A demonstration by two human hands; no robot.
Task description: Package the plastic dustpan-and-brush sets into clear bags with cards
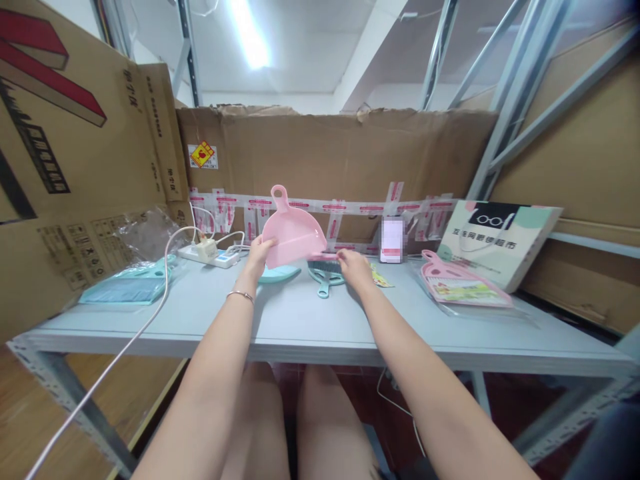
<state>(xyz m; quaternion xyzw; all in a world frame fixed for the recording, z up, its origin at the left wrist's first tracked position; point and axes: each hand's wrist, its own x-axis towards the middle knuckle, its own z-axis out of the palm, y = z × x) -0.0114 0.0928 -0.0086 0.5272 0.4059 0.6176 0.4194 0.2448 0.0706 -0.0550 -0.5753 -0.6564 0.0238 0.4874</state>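
My left hand point(260, 257) grips the left edge of a pink dustpan point(295, 235), held up above the table with its looped handle on top. Between the fingers of my right hand point(354, 267) is a pink brush point(325, 257), seen nearly edge-on beside the dustpan's lower right corner. Just below lies a teal brush point(324, 291) with a looped handle; which of the dark bristles there belong to which brush I cannot tell. A teal dustpan point(280, 274) rests on the table, partly hidden behind the pink one and my left hand.
On the left of the table point(310, 327) lie a bagged teal dustpan set point(130, 285) and a power strip point(215, 257) with a trailing white cable. A phone point(392, 240), a bagged pink dustpan set point(465, 283) and a printed box point(500, 240) stand or lie rightward. Cardboard point(325, 153) walls the back.
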